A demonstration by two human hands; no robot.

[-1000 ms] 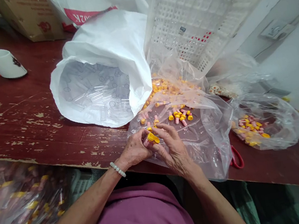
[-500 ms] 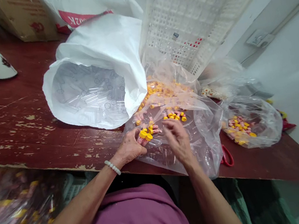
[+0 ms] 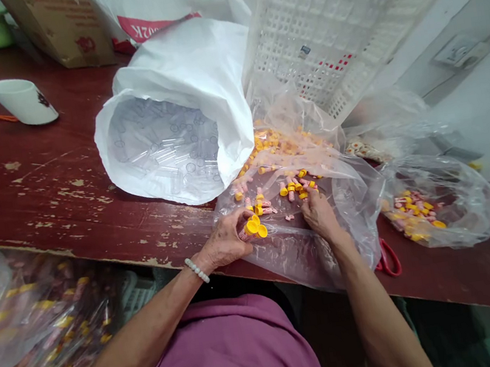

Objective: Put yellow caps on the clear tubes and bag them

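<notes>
My left hand [image 3: 228,239], with a beaded bracelet on the wrist, is closed around several small yellow-capped tubes [image 3: 254,227] that look clear with pink stuff inside. Their caps point up and to the right. On a clear plastic bag [image 3: 289,250], my right hand [image 3: 320,212] reaches into a small pile of yellow-capped pink pieces [image 3: 290,188]; its fingertips pinch at one, partly hidden by the fingers. More loose pink pieces with yellow caps [image 3: 261,204] lie between the hands. Behind them, a heap of yellow-capped pieces [image 3: 275,141] shows through the plastic.
A white sack [image 3: 230,118] full of clear empty tubes [image 3: 171,151] lies open at left. A white plastic crate [image 3: 310,39] leans behind. Right are a clear bag [image 3: 469,205] of capped pieces and red scissors [image 3: 389,259]. A white cup [image 3: 23,101] lies far left.
My right hand has moved right and forward, from hovering near the left hand to the pile of capped pieces. My left hand still holds its tubes, now tilted further right. The view has shifted left.
</notes>
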